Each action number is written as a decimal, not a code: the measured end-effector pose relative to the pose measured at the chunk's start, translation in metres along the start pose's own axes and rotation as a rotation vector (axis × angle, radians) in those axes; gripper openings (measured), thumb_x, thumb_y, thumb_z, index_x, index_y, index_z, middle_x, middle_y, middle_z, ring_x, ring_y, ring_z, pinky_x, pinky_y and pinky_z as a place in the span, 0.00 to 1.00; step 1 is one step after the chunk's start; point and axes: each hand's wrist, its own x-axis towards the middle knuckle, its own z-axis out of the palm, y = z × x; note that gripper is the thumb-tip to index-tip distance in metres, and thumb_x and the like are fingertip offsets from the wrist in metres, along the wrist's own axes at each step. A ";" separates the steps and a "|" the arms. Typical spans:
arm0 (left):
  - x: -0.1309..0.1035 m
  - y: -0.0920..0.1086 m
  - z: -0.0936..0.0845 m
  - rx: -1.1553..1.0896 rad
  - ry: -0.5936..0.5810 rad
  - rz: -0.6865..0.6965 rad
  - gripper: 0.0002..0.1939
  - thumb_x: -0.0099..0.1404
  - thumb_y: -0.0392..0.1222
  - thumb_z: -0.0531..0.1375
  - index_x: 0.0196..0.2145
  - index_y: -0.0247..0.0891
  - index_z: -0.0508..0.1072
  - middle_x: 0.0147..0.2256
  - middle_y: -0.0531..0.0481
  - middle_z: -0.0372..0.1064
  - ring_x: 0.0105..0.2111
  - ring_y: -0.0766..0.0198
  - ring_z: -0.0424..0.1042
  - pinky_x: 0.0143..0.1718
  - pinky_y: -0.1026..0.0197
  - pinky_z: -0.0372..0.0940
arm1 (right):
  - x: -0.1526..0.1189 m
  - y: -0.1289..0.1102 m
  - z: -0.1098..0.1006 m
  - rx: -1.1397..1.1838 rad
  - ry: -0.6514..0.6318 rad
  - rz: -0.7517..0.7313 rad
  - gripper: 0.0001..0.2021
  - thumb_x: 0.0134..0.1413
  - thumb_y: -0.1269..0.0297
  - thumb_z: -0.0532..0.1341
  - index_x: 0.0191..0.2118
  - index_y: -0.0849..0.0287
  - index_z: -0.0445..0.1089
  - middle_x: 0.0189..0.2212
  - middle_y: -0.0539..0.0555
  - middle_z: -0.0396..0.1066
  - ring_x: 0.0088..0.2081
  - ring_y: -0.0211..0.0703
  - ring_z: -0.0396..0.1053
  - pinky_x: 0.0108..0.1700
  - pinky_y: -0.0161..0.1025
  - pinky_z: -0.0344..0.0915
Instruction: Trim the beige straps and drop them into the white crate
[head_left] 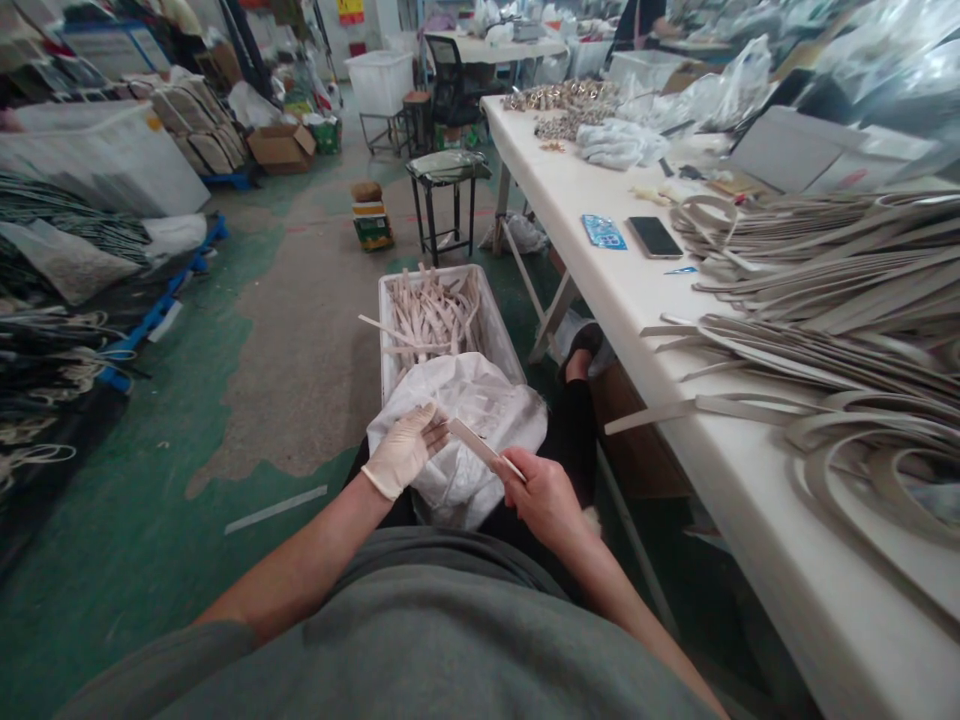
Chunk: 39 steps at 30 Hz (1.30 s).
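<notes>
Head view: clock directions are read from the pale strip (pixel 474 441) in hand, with 12 o'clock pointing straight away from the wearer. The right hand (pixel 541 492), bare, sits at 4 o'clock, thumb and fingers clamped on the near end of the strip. From there the strip extends toward 10 o'clock, its far end at the fingertips of the left hand (pixel 401 450). That hand, in a pale glove, lies at 9 o'clock with fingers extended; from where I stand I cannot tell whether it grips the strip or only touches it.

Directly below the strip, a white sack (pixel 450 495) covers the lap. The sack also overlaps the near end of a white crate (pixel 504 325) at 12 o'clock, obstructing part of it. Cut strips (pixel 435 315) fill the crate loosely; one projects past its left rim. Beyond the crate stands a stool (pixel 448 168).

A long table (pixel 570 215) bounds the right side. It carries a phone (pixel 654 238) between 1 and 2 o'clock, a blue packet (pixel 604 232) just beside it, and bundled long strips (pixel 832 290) between 2 and 3 o'clock.
</notes>
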 end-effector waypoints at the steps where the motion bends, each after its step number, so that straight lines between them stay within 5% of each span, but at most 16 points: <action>1: 0.000 -0.001 0.000 0.014 -0.013 0.008 0.13 0.52 0.42 0.72 0.29 0.36 0.73 0.28 0.52 0.74 0.29 0.66 0.74 0.36 0.62 0.71 | 0.001 -0.001 0.002 -0.032 0.003 -0.009 0.17 0.63 0.54 0.54 0.24 0.54 0.65 0.16 0.48 0.66 0.19 0.38 0.61 0.24 0.34 0.52; 14: -0.017 -0.033 0.011 0.122 -0.137 -0.032 0.17 0.46 0.45 0.75 0.27 0.34 0.75 0.27 0.49 0.75 0.28 0.65 0.74 0.32 0.65 0.68 | 0.023 -0.017 0.018 -0.168 -0.054 0.057 0.15 0.67 0.57 0.51 0.32 0.56 0.69 0.20 0.48 0.70 0.20 0.36 0.65 0.27 0.33 0.54; 19: -0.008 -0.004 -0.003 -0.005 -0.029 0.078 0.14 0.47 0.40 0.75 0.28 0.35 0.75 0.28 0.51 0.75 0.29 0.66 0.74 0.34 0.64 0.68 | 0.011 -0.017 -0.001 0.098 -0.259 -0.017 0.17 0.66 0.59 0.51 0.57 0.54 0.64 0.25 0.45 0.73 0.20 0.34 0.68 0.28 0.31 0.60; 23: -0.012 0.005 -0.015 -0.033 -0.013 0.122 0.15 0.46 0.40 0.75 0.29 0.35 0.76 0.30 0.50 0.76 0.30 0.65 0.74 0.35 0.64 0.69 | 0.013 -0.018 0.001 0.067 -0.240 -0.079 0.22 0.66 0.62 0.51 0.64 0.53 0.58 0.25 0.45 0.73 0.18 0.33 0.65 0.28 0.32 0.61; 26: -0.024 -0.004 -0.013 0.069 -0.170 0.107 0.16 0.48 0.48 0.74 0.29 0.34 0.78 0.29 0.48 0.76 0.30 0.63 0.74 0.34 0.61 0.69 | 0.034 -0.033 0.020 0.039 -0.217 -0.157 0.22 0.66 0.63 0.52 0.64 0.55 0.59 0.25 0.45 0.73 0.18 0.32 0.64 0.30 0.33 0.63; 28: -0.033 0.003 -0.013 0.145 -0.207 0.238 0.17 0.49 0.51 0.73 0.29 0.33 0.79 0.28 0.47 0.76 0.29 0.63 0.73 0.34 0.61 0.68 | 0.047 -0.049 0.033 0.059 -0.207 -0.215 0.22 0.67 0.64 0.51 0.65 0.54 0.58 0.27 0.45 0.74 0.20 0.33 0.66 0.32 0.33 0.64; 32: -0.050 0.054 -0.032 0.195 -0.001 0.760 0.16 0.50 0.45 0.73 0.37 0.38 0.82 0.43 0.47 0.79 0.41 0.61 0.75 0.48 0.61 0.67 | 0.053 -0.073 0.047 0.122 -0.277 -0.335 0.21 0.65 0.67 0.52 0.62 0.51 0.61 0.30 0.45 0.75 0.25 0.33 0.71 0.34 0.31 0.64; 34: -0.054 0.075 -0.049 0.155 0.083 0.915 0.17 0.50 0.43 0.73 0.39 0.40 0.81 0.49 0.48 0.76 0.48 0.60 0.73 0.52 0.60 0.65 | 0.051 -0.076 0.050 0.118 -0.338 -0.333 0.15 0.65 0.66 0.52 0.54 0.53 0.68 0.28 0.45 0.75 0.25 0.33 0.71 0.32 0.30 0.63; 36: -0.054 0.077 -0.067 0.088 0.161 0.876 0.15 0.50 0.43 0.73 0.36 0.38 0.81 0.47 0.47 0.77 0.48 0.60 0.73 0.50 0.61 0.66 | 0.049 -0.073 0.055 0.071 -0.383 -0.280 0.11 0.66 0.63 0.52 0.44 0.55 0.71 0.25 0.45 0.74 0.23 0.32 0.70 0.30 0.30 0.61; 39: -0.047 0.050 -0.087 -0.068 0.293 0.538 0.09 0.53 0.40 0.72 0.30 0.35 0.78 0.33 0.48 0.78 0.34 0.66 0.75 0.37 0.66 0.69 | 0.051 -0.062 0.063 -0.052 -0.420 -0.197 0.14 0.67 0.61 0.51 0.32 0.57 0.69 0.21 0.45 0.72 0.19 0.33 0.66 0.29 0.31 0.57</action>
